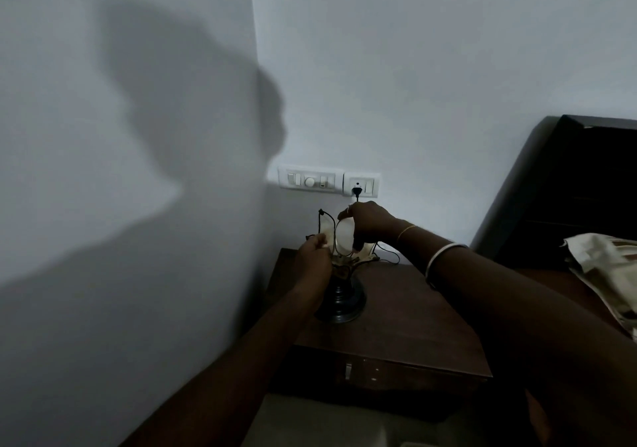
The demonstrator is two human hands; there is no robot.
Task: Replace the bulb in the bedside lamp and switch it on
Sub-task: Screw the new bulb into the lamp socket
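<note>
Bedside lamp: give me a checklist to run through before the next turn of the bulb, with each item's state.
1. Right hand has a grip on the white rounded bulb: ok.
2. Left hand steadies the petal-shaped lamp shade: ok.
3. Dark round lamp base sits flat on the brown wooden bedside table: ok.
4. Black plug out of the white wall socket: not ok, it is plugged in.
5. Socket switch off: cannot tell.
6. Bulb fully seated in its holder: cannot tell, the hands and shade hide it.
</note>
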